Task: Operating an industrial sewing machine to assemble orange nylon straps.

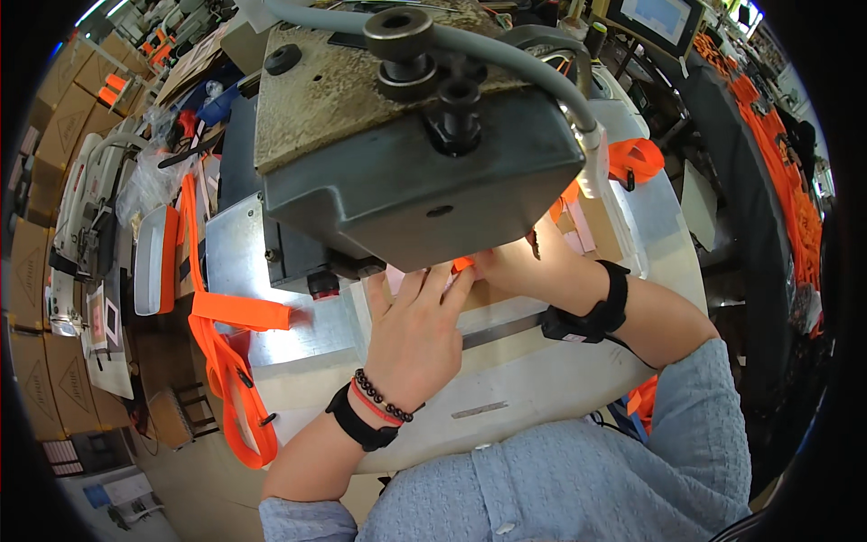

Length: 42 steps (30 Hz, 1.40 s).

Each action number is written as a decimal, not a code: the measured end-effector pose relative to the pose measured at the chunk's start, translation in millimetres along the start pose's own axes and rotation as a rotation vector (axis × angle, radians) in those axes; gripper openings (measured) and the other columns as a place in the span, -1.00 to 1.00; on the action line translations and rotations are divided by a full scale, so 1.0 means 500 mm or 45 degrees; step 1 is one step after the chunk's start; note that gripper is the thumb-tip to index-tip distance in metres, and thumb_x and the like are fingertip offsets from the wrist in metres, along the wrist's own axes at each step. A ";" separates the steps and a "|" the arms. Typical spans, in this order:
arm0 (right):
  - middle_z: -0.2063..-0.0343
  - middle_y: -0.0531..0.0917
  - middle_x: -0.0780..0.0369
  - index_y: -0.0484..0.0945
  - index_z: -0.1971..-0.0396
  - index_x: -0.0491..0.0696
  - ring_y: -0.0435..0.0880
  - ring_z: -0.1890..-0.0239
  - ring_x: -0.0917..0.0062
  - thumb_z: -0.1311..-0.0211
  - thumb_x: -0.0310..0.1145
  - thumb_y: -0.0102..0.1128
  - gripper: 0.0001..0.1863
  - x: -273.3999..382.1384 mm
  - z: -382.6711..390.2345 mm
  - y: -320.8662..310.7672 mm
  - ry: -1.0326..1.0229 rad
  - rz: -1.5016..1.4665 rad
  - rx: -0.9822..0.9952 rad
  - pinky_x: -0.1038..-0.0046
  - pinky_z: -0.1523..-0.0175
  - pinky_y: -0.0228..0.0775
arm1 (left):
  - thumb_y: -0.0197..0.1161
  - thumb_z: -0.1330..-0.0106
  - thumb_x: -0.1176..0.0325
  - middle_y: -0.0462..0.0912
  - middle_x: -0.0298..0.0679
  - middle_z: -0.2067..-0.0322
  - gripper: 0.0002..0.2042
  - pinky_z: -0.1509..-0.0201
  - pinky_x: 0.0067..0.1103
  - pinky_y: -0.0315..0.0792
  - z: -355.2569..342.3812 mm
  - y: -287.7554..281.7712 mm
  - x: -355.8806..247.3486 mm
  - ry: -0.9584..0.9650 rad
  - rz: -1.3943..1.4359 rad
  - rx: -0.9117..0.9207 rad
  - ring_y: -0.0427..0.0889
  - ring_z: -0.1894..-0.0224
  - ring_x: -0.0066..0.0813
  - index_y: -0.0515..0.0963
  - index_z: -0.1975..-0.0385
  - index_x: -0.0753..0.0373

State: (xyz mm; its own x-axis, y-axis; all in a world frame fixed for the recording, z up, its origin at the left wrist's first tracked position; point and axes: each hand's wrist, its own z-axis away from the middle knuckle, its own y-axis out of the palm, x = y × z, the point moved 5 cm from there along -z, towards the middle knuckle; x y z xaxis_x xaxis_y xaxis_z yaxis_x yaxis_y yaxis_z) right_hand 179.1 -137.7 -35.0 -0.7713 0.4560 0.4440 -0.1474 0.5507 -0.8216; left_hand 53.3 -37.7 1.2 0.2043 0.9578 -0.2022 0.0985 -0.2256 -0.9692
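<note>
Both hands work close together under the front edge of a big sewing machine [424, 185]. The left hand [420, 330] lies palm down, its fingers stretched forward and slightly spread — their tips reach in under the machine's dark casing. The right hand [519, 269] comes in from the other side, with its fingers mostly hidden by the casing, so whether they pinch anything I cannot tell. A small piece of orange strap [462, 264] shows between the two hands, right at the left forefinger; the rest of it is out of sight.

A black band [363, 423], dark beads [386, 404] and a red cord sit on the left wrist, and a black wristband [587, 312] on the right one. To the left, a long orange strap [221, 366] hangs over the edge of the pale table [524, 379] — beyond it stands a grey and orange bin [155, 262]. Cardboard boxes [77, 108] are stacked at the far left.
</note>
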 end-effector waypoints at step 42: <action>0.45 0.67 0.13 0.61 0.42 -0.13 0.65 0.32 0.19 -0.19 -0.12 0.30 -0.67 -0.059 -0.009 0.038 -0.037 -0.116 0.283 0.15 0.12 0.32 | 0.12 -0.01 0.55 0.50 -0.20 -0.19 -0.41 -0.32 -0.12 0.09 0.005 -0.013 0.000 -0.012 0.005 -0.090 0.44 -0.12 -0.25 0.48 -0.18 0.35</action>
State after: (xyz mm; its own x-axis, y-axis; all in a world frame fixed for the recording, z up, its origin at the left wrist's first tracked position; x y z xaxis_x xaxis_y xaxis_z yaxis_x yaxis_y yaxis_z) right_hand 201.7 -137.4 -62.0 -0.7658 0.3891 0.5121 -0.3473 0.4200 -0.8385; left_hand 50.5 -35.8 7.0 0.1955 0.9584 -0.2079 0.1665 -0.2413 -0.9560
